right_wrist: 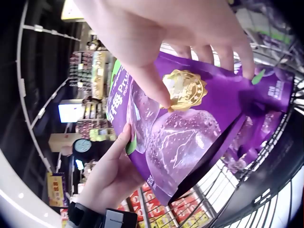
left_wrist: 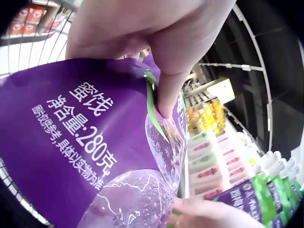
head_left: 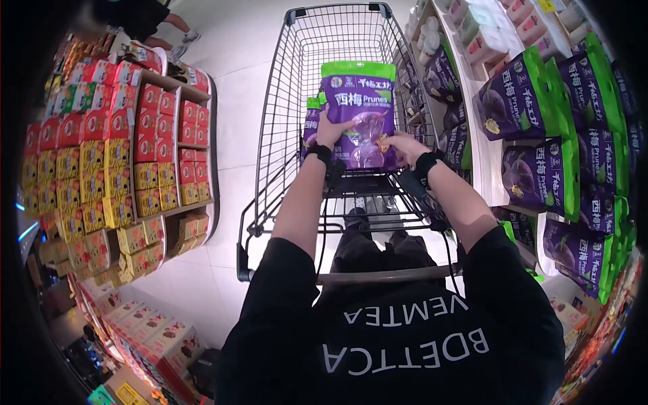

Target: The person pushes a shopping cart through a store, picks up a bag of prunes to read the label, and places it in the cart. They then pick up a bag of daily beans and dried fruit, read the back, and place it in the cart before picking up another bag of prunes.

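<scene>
A purple bag of prunes (head_left: 358, 101) with a green top stands upright in front of me over the near end of the shopping cart. My left hand (head_left: 331, 128) grips its left side, thumb pressed across the front. On the lower right side my right hand (head_left: 403, 147) holds the edge, its thumb beside the gold seal (right_wrist: 184, 90) in the right wrist view. The left wrist view shows the bag's printed lower front (left_wrist: 76, 133) up close. Another purple prune bag (head_left: 312, 125) sits in the cart behind it, partly covered by the left hand.
The wire shopping cart (head_left: 278, 94) stands ahead of me. To the right, shelves hold more prune bags (head_left: 523, 98) and pale packs of cups (head_left: 482, 30). Red and yellow boxes (head_left: 121, 162) are stacked on the left display. A person's leg (head_left: 177, 23) shows at the upper left.
</scene>
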Tool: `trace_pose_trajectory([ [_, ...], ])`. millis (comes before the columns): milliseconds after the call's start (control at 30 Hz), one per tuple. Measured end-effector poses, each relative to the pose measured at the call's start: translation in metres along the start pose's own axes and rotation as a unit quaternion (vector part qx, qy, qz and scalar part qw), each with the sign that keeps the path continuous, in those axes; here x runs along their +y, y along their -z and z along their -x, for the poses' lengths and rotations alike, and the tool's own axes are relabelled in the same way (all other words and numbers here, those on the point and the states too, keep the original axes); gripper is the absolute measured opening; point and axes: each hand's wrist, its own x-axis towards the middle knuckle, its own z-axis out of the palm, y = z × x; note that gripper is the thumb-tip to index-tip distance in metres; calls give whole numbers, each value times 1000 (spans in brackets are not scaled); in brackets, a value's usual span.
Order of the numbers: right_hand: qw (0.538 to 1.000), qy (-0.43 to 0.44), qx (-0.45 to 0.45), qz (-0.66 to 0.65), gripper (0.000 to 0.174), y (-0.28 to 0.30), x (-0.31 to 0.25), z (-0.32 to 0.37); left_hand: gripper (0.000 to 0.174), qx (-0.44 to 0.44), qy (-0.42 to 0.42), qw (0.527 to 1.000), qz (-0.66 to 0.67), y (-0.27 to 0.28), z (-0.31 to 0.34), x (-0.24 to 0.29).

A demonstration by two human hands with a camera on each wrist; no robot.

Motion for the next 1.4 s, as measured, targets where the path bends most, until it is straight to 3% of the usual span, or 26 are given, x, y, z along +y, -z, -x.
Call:
trace_pose_trajectory([
  [33,996,-18,91,-9,65,-6,8,-6,84,23,12,1000,-7,-4,-6,-19],
  [100,996,-6,80,-45,36,10,42,-48,93,33,58,996,-58,-7,-25,-72],
  [133,995,-42,80,-39,44,13,51,-57,99,35,31,997,-66,-5,-46,-118],
  [167,993,-77,80,-31,51,17,61,-67,97,48,84,991,-92,-9,-42,-123],
  [200,994,-103,26,6,42,34,86,-96,90,38,109,992,-55,-10,-37,-127],
  [267,992,-94,82,-21,38,25,88,-87,84,29,133,991,-15,-11,-36,-136],
  [333,992,-93,85,-19,38,24,77,-78,53,3,161,987,-11,-3,-37,-136],
  [367,993,-94,62,-27,43,23,70,-71,53,5,158,987,-12,3,-39,-127],
  [433,995,-88,37,-32,47,17,53,-55,41,-20,254,967,-11,6,-27,-65],
  [467,993,-44,111,0,40,11,44,-47,37,37,211,977,25,0,-18,-45],
  [500,982,3,185,31,33,4,35,-38,34,-54,54,995,-58,15,-25,-60],
  [533,976,53,199,74,34,-1,26,-29,34,-9,170,980,103,0,-8,5],
  [567,975,66,198,76,34,-8,14,-10,38,-34,142,980,136,-3,5,47],
  [633,964,204,57,161,35,-23,-15,45,43,-90,6,990,108,-9,57,132],
  [700,905,356,-8,231,36,-44,-19,106,37,-115,-130,984,50,-14,135,207],
  [767,840,378,3,389,39,-69,-14,185,32,-140,-222,965,19,-16,230,253],
  [800,838,345,-13,422,45,-77,0,210,30,-150,-252,956,-25,-14,274,261],
  [833,835,310,-27,455,50,-84,18,232,29,-157,-280,944,-70,-12,314,260],
  [900,775,314,27,548,62,-91,73,245,27,-206,-298,924,-123,-10,364,227],
  [967,722,292,56,624,70,-87,132,228,31,-160,-233,918,-277,-12,392,179],
  [1000,722,311,72,614,57,-87,149,232,34,-100,-263,888,-364,-11,394,149],
  [1033,712,323,73,619,57,-87,161,230,36,-38,-290,846,-446,-7,387,116],
  [1100,659,360,191,632,41,-87,178,224,46,49,-300,774,-555,16,361,43],
  [1167,638,390,243,618,24,-89,185,222,51,52,-137,733,-665,20,363,16],
  [1200,627,393,259,620,23,-91,190,221,53,111,-226,746,-616,23,360,-3],
  [1400,614,379,280,633,22,-91,218,237,44,161,-227,739,-613,7,392,-22],
])
